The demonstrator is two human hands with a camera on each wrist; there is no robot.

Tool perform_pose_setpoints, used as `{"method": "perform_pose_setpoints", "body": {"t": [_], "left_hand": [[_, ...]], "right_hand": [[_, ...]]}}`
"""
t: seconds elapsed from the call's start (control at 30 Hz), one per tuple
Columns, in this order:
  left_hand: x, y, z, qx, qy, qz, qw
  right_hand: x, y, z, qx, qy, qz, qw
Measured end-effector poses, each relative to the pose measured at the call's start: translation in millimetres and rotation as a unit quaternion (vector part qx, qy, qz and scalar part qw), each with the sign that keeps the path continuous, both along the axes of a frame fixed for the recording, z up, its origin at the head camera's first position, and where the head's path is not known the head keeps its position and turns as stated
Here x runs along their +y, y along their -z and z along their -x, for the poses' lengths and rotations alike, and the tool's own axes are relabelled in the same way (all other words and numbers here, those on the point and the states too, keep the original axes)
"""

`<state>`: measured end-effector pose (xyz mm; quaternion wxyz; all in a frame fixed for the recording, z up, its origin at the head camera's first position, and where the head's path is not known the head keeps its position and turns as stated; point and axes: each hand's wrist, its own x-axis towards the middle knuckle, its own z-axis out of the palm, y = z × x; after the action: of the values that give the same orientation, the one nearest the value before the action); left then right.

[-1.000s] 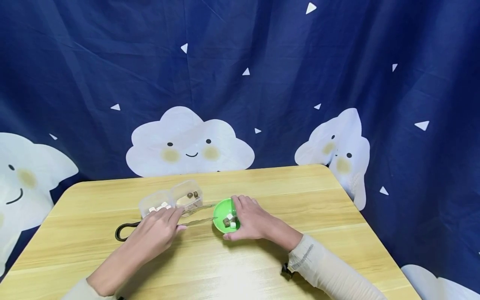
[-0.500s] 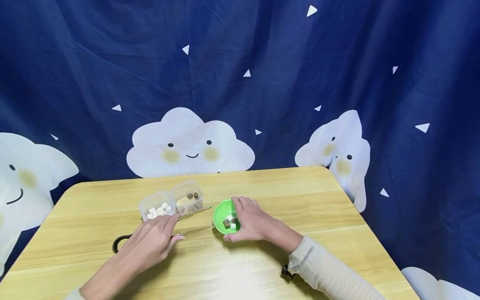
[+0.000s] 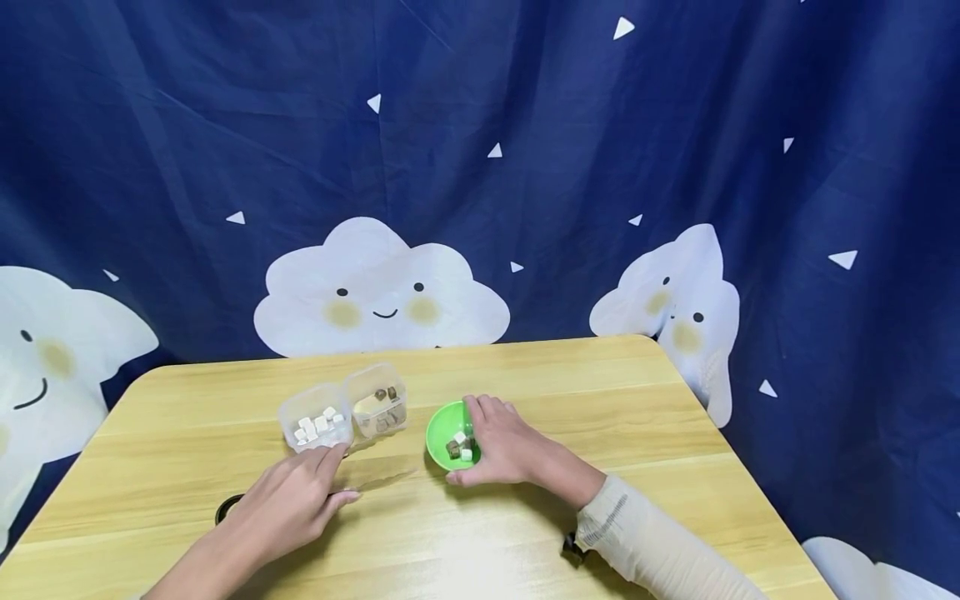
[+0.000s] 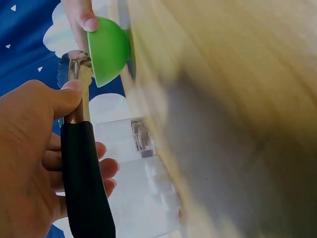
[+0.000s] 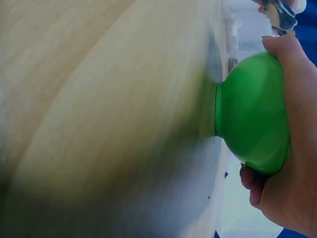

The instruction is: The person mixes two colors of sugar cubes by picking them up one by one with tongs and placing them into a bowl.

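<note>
My left hand [image 3: 288, 500] holds metal tongs [image 4: 81, 168] with black handles, thumb along the metal just above the grip in the left wrist view. The tongs' metal arms point right, toward a small green bowl [image 3: 442, 433], with no cube showing at their ends. My right hand [image 3: 510, 446] grips that bowl by its right rim, thumb at the near side and fingers at the far side. A few white and brown cubes [image 3: 460, 446] lie inside it. Beyond my left hand stands a clear two-part container [image 3: 285, 417], white cubes [image 3: 322, 423] in its left part and brown cubes [image 3: 386, 393] in its right.
Everything stands on a light wooden table [image 3: 600, 383] with rounded far corners. A dark blue curtain [image 3: 562, 167] with white clouds hangs right behind it. Beneath my right sleeve [image 3: 660, 533] a small black object [image 3: 573, 550] shows.
My left hand has drawn back toward the lower left with the tongs, whose ends have left the bowl. More white cubes in the container now show. My right hand and the bowl stay put.
</note>
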<state>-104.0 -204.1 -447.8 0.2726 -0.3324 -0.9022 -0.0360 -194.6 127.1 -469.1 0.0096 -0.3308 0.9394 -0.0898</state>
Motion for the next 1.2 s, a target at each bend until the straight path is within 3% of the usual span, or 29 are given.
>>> {"method": "perform_pose_setpoints", "body": {"t": [0.53,0.8,1.2], "left_hand": [[0,9.0,-9.0,-0.053,-0.029,0.016,0.9981],[-2,11.8,-10.9,-0.097,-0.057,0.021,0.9934],[-3,14.7,-12.1,-0.129,-0.088,0.040,0.9870]], "right_hand": [[-2,2.4,0.2,0.005,0.000,-0.003,1.000],[-2,-0.1,-0.1,0.000,0.000,-0.007,1.000],[-1,-1.2,0.3,-0.004,0.000,-0.008,1.000]]}}
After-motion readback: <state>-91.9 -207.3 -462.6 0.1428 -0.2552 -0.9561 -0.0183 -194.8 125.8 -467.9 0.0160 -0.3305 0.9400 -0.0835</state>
